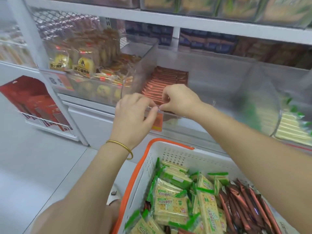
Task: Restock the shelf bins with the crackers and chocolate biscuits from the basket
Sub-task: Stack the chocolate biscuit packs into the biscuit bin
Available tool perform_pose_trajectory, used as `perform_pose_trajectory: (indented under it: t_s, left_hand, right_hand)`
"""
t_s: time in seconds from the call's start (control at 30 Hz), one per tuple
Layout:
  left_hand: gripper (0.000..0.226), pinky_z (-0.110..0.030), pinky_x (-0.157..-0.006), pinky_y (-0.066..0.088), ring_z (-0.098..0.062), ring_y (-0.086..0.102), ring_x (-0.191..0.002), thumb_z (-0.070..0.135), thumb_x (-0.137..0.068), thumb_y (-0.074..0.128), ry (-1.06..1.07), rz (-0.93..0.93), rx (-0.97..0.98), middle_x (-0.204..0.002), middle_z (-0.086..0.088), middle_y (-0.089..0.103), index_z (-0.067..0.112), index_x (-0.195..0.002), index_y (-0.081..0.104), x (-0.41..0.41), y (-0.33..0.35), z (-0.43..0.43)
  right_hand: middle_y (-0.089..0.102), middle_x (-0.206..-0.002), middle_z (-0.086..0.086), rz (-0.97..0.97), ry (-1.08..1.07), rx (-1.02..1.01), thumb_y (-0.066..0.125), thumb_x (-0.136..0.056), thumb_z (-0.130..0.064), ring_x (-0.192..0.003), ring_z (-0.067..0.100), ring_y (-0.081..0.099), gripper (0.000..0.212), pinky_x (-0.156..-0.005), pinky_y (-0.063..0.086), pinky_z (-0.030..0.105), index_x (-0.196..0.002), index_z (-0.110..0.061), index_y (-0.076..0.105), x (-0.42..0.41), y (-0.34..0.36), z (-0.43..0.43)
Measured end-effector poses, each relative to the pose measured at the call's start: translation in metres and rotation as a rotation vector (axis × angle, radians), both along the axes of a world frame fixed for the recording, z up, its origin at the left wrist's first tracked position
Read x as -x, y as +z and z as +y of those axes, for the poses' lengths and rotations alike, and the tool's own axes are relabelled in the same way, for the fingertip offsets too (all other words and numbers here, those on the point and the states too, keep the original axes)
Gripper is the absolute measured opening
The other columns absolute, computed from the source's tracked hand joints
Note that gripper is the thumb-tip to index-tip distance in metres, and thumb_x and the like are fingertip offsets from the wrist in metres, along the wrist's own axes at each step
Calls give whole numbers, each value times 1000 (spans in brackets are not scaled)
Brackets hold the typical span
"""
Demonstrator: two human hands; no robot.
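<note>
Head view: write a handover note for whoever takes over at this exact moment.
Hands: left hand and right hand both pinch a small shiny piece at the front rim of the chocolate biscuit bin; I cannot tell what it is.
Done: a row of chocolate biscuits stands in that bin; crackers lie in the right bin.
Left: the basket holds many cracker packs and chocolate biscuit packs.
</note>
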State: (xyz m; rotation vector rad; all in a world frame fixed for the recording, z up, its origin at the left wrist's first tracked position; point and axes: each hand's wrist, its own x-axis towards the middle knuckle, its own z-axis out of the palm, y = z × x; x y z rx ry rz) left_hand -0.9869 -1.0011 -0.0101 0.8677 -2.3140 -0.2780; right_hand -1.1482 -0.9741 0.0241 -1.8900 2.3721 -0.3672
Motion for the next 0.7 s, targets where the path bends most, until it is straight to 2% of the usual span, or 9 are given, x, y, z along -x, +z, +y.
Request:
perform_pose_trajectory:
  t_s: [0.07, 0.17, 0.3, 0.4, 0.5, 0.7]
  left_hand:
    - [37, -40, -88, 39, -26, 55, -97, 43, -86, 39, -17, 4, 5, -93, 0, 62, 19, -87, 67, -2, 0, -2]
    - [34, -22, -86, 28, -26, 54, -97, 38, -86, 41, -9, 57, 9, -94, -1, 63, 17, -87, 68, -7, 3, -6]
    - [31, -15, -84, 22, -26, 54, -96, 34, -86, 43, 4, 71, 13, -92, -2, 62, 15, -86, 68, -11, 3, -8]
    - [32, -15, -83, 22, -27, 53, -95, 33, -86, 42, -1, 55, 18, -92, -3, 62, 14, -86, 67, -11, 2, -5]
    - [32, -15, -82, 22, -26, 52, -94, 33, -86, 42, 2, 66, 30, -92, -3, 61, 13, -87, 67, -11, 1, -5]
    - [32, -18, -85, 26, -26, 51, -97, 33, -87, 42, 3, 61, 48, -95, -3, 60, 13, -92, 66, -10, -1, -2]
  right_hand:
    - [62, -101, 3, 167, -16, -20, 66, -84, -32, -94, 26, 59, 19, -67, 41, 31, -86, -16, 56, -8, 0, -4]
    - [64, -102, 4, 395, -6, -32, 62, -86, -35, -96, 28, 61, 21, -66, 38, 31, -82, -19, 48, -14, 5, -6]
    - [63, -99, 2, 518, 8, -60, 60, -87, -41, -85, 27, 57, 26, -65, 37, 31, -84, -19, 48, -16, 5, -9]
    - [60, -107, 4, 528, 15, -60, 59, -87, -47, -97, 28, 60, 32, -66, 37, 32, -100, -18, 55, -13, 3, -11]
    - [56, -113, 6, 466, -8, -60, 59, -86, -51, -102, 28, 59, 49, -66, 37, 33, -116, -13, 51, -10, 1, -10]
    - [55, -109, 6, 347, -41, -46, 64, -81, -54, -97, 29, 58, 50, -64, 37, 34, -107, -14, 48, -4, 6, -3]
